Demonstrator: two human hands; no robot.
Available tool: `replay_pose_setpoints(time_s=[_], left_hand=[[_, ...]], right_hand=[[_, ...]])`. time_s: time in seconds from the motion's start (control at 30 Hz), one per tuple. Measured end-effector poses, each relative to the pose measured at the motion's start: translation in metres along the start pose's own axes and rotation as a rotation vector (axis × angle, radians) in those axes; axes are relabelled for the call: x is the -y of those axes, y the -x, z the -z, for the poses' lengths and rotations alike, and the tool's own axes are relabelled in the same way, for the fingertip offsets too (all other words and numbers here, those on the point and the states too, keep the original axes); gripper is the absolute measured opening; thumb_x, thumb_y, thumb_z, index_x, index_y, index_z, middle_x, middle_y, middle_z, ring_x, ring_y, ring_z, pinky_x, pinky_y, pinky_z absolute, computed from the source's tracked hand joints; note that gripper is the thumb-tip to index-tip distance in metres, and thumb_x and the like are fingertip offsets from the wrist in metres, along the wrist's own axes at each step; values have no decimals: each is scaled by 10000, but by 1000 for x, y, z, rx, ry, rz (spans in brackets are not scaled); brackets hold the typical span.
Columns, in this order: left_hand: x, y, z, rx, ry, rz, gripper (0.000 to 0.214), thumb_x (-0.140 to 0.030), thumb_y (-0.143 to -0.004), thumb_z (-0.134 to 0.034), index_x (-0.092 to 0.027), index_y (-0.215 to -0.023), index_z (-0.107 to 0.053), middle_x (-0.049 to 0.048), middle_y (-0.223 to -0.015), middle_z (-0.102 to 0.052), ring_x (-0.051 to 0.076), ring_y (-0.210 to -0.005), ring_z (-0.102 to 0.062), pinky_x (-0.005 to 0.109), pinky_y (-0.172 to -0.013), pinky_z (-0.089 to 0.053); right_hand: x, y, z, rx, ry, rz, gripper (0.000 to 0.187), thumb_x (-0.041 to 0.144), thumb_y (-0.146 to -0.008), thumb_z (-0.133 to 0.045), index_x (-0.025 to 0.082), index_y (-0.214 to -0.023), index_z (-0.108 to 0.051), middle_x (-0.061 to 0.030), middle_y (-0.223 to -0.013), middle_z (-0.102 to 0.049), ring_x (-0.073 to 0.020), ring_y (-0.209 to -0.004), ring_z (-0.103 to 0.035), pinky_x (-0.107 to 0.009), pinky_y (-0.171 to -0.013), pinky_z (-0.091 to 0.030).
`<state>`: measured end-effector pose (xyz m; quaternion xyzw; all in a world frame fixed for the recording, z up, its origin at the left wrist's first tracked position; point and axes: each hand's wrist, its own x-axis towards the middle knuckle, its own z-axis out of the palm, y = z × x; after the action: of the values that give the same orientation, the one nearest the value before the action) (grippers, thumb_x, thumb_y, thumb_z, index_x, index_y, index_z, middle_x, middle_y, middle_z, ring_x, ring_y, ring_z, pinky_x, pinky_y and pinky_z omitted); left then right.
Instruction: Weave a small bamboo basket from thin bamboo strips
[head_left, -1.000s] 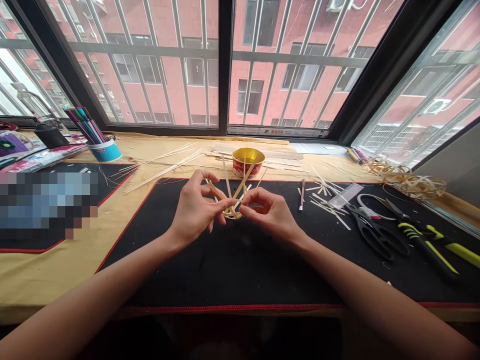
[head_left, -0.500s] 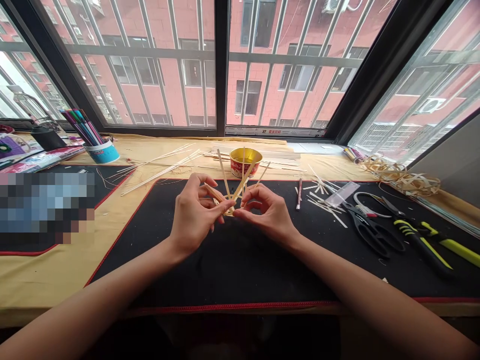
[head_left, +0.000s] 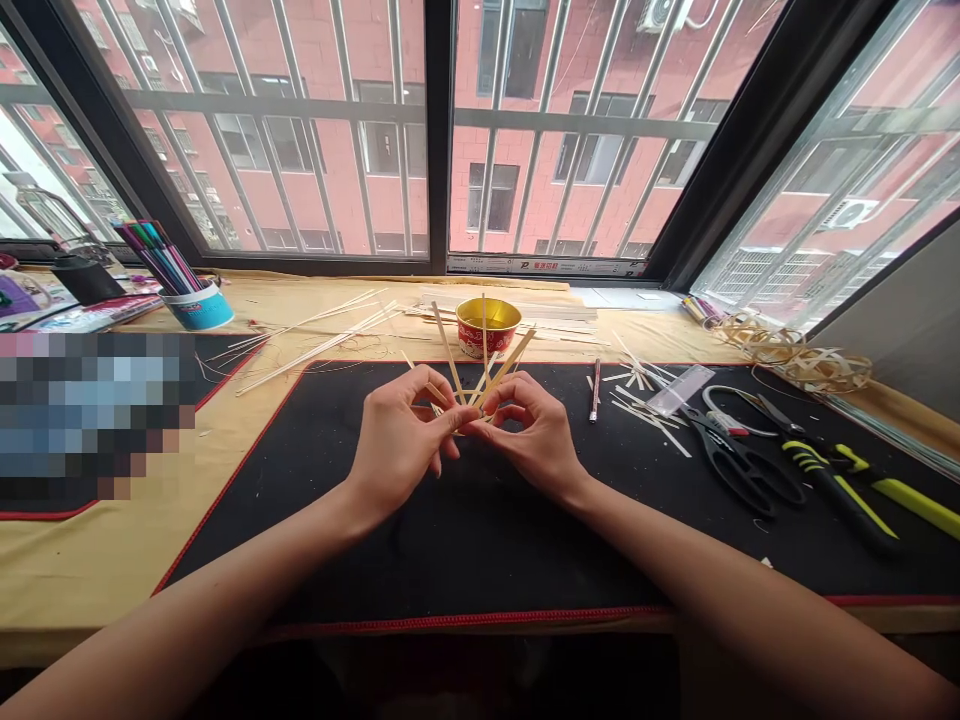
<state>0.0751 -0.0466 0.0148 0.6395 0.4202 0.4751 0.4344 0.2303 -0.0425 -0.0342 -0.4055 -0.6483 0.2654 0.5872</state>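
Several thin bamboo strips [head_left: 480,375] fan upward and outward from a crossing point between my hands. My left hand [head_left: 400,432] pinches the strips from the left, and my right hand [head_left: 529,425] pinches them from the right. The fingertips of both hands meet at the crossing and hide it. Both hands hover above a black desk mat with red stitched edging [head_left: 450,540]. Behind the raised strips stands a red and gold bowl [head_left: 488,327].
Loose bamboo strips [head_left: 319,345] lie on a yellow cloth at the back left, near a pen cup [head_left: 199,305]. To the right lie offcuts [head_left: 645,405], black scissors [head_left: 739,465], yellow-handled tools [head_left: 840,490] and coiled strips [head_left: 795,350]. Window glass and bars lie beyond.
My hands have drawn closer, and their fingertips now cover the crossing of the strips. The whole scene has shifted slightly in view as my head moved.
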Motion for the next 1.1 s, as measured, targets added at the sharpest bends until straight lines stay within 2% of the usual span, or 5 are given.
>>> replay_pose_setpoints(time_s=[0.43, 0.6, 0.67, 0.9, 1.1], left_hand=[[7, 2, 1, 15, -75, -82, 263, -367, -729, -735, -186, -835, -576, 11, -769, -655, 102, -428, -586, 166, -300, -397], [-8, 2, 20, -265, -277, -397, 244, -256, -761, -713, -227, -992, -640, 36, -1033, -674, 58, -492, -578, 164, -421, -447], [-10, -5, 29, -277, -241, -364, 315, -246, -735, -726, -215, -1036, -637, 60, -1085, -654, 74, -541, -591, 167, -415, -445], [7, -30, 42, 135, 16, -47, 864, -150, -541, -808, -158, -1326, -448, 133, -1177, -626, 112, -732, -606, 240, -637, -537], [16, -29, 37, 77, 144, 10, 470, -204, -550, -835, -129, -960, -617, -7, -746, -629, 104, -630, -586, 181, -501, -471]], right_hand=[[3, 0, 0, 36, -17, -61, 196, 410, -730, -733, 216, -709, -719, -42, -793, -615, -166, -772, -584, -303, -684, -501], [0, -9, 8, 27, -142, -228, 297, 454, -668, -764, 176, -653, -662, -22, -718, -618, -140, -688, -558, -276, -648, -467], [0, -13, 11, 44, -217, -301, 315, 453, -647, -778, 168, -641, -645, -6, -682, -609, -120, -655, -538, -259, -639, -448], [5, -16, 12, 109, -356, -423, 291, 409, -627, -808, 157, -641, -662, 10, -674, -616, -88, -639, -527, -235, -647, -435], [5, -11, 8, 149, -408, -462, 266, 389, -646, -800, 159, -677, -670, 2, -720, -638, -100, -685, -562, -238, -684, -461]])
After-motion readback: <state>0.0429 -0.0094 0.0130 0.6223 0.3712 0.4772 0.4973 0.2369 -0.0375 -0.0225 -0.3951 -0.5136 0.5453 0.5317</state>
